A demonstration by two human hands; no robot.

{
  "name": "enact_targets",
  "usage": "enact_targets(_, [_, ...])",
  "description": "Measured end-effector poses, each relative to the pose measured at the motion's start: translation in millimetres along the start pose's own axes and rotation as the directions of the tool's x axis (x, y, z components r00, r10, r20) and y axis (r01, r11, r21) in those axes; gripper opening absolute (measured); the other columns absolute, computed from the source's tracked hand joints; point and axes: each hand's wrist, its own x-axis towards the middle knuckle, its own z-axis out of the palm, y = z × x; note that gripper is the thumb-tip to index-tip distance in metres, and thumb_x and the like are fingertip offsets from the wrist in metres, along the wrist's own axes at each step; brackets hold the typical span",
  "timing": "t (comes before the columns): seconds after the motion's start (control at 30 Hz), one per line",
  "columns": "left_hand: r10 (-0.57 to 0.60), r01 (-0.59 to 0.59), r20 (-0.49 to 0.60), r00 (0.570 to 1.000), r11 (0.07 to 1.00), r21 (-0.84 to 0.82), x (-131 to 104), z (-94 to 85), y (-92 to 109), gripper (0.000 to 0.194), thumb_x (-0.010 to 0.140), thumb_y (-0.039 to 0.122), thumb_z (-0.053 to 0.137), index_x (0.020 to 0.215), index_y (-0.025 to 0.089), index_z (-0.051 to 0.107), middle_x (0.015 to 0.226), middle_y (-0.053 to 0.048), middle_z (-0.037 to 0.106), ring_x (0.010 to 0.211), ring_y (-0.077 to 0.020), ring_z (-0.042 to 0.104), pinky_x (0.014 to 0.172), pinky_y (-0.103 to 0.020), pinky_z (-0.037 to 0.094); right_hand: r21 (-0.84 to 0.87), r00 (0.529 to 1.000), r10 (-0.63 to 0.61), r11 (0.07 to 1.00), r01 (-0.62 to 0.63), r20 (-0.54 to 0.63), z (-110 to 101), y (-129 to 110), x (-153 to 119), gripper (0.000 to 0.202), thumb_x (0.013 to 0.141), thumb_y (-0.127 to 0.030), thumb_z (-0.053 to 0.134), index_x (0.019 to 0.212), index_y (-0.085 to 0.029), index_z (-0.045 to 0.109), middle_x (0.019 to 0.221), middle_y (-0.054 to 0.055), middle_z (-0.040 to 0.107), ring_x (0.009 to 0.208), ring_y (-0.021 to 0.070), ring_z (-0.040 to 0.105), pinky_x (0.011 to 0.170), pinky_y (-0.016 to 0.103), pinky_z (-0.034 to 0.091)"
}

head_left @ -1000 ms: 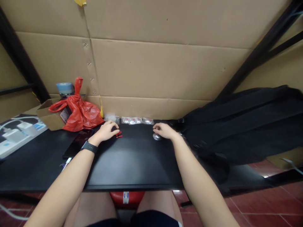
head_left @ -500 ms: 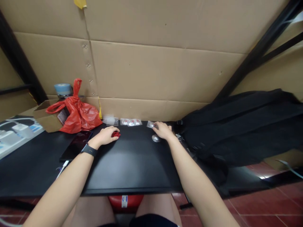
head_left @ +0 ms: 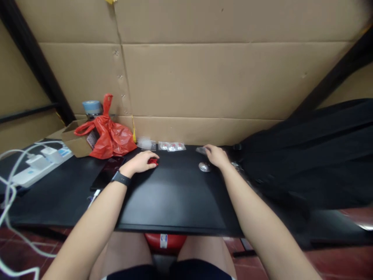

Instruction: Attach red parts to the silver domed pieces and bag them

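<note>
Clear packet (head_left: pixel 201 149), apparently pinched at one edge between thumb and fingertips of the right hand (head_left: pixel 217 155), near the back of the black surface (head_left: pixel 175 194). Contents too blurred to make out. Edge grip, probably, to suit thin, slippery film, with most of the packet jutting out to the left of the fingers. Just below the same hand, a round silvery piece (head_left: pixel 204 167), lying ungripped, perhaps placed there for easy reach.

Across the surface, well apart from the packet, the left hand (head_left: pixel 142 161), palm down, fingers curled over a small heap of red cords (head_left: pixel 153 161); clasped or merely covered, impossible to tell from this angle. Likely reason for the low, cupped pose: loose strands, prone to scatter. On the wrist, a dark wristband (head_left: pixel 121 178).

Farther back, between the hands, a row of packets (head_left: pixel 171 146) with silvery and red contents, side by side along the foot of a cardboard wall (head_left: pixel 189 77), perhaps for order and out of the way of both forearms. Left of the row, translucent bags (head_left: pixel 146 144). Beyond, a knotted red plastic bag (head_left: pixel 115 136) against a cardboard box (head_left: pixel 74 140), probably tied for closure. At right, heaped black fabric (head_left: pixel 305 163).
</note>
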Motion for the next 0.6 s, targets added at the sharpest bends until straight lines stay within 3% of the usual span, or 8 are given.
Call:
enact_targets(0.1, [-0.020, 0.020, -0.017, 1.000, 1.000, 0.005, 1.1, -1.3, 0.3, 0.036, 0.086, 0.038, 0.060, 0.116, 0.020, 0.067, 0.115, -0.009, 0.067, 0.105, -0.0242, 0.064, 0.096, -0.034, 0.048, 0.235, 0.991, -0.099, 0.965, 0.118, -0.092, -3.9, -8.7, -1.8, 0.029, 0.094, -0.028, 0.045, 0.110, -0.017, 0.068, 0.115, 0.013, 0.072, 0.108, 0.0250, 0.065, 0.095, 0.036, 0.046])
enact_targets(0.23, [0.002, -0.003, -0.033, 0.999, 1.000, -0.014, 2.0, -2.0, 0.1, 0.037, 0.088, 0.042, 0.055, 0.115, 0.019, 0.066, 0.115, -0.010, 0.066, 0.105, -0.0247, 0.064, 0.096, -0.036, 0.049, 0.551, 0.980, -0.160, 0.811, 0.197, -0.115, -5.0, -32.2, -7.0, 0.024, 0.085, -0.038, 0.059, 0.095, -0.017, 0.066, 0.092, 0.008, 0.075, 0.085, 0.0217, 0.069, 0.080, 0.033, 0.051])
enact_targets(0.3, [0.005, -0.005, -0.034, 0.999, 1.000, -0.016, 2.1, -1.4, 1.3, 0.036, 0.088, 0.041, 0.055, 0.115, 0.020, 0.066, 0.116, -0.010, 0.066, 0.105, -0.0249, 0.064, 0.096, -0.037, 0.049, 0.635, 0.984, -0.166, 0.753, 0.170, -0.066, -5.0, -44.9, -11.8, 0.023, 0.078, -0.040, 0.066, 0.085, -0.018, 0.065, 0.082, 0.006, 0.074, 0.076, 0.0202, 0.068, 0.074, 0.032, 0.051])
enact_targets(0.43, [0.020, -0.022, -0.076, 0.997, 0.999, -0.025, 3.9, 4.4, 9.5, 0.033, 0.088, 0.039, 0.057, 0.114, 0.020, 0.066, 0.116, -0.009, 0.066, 0.107, -0.0248, 0.064, 0.096, -0.037, 0.050, 0.782, 0.992, -0.116, 0.623, 0.033, 0.051, -9.1, -66.0, -23.6, 0.021, 0.069, -0.037, 0.074, 0.071, -0.017, 0.066, 0.090, 0.008, 0.076, 0.082, 0.0202, 0.069, 0.076, 0.031, 0.051])
enact_targets(0.6, [0.116, -0.132, -0.182, 0.976, 0.988, -0.080, 10.0, 16.2, 36.9, 0.032, 0.094, 0.038, 0.053, 0.119, 0.021, 0.062, 0.122, -0.008, 0.064, 0.116, -0.0237, 0.060, 0.102, -0.037, 0.047, 0.787, 0.987, -0.027, 0.607, -0.108, 0.156, -17.9, -83.0, -34.1, 0.019, 0.066, -0.035, 0.076, 0.070, -0.017, 0.073, 0.088, 0.009, 0.077, 0.075, 0.0183, 0.065, 0.062, 0.027, 0.047])
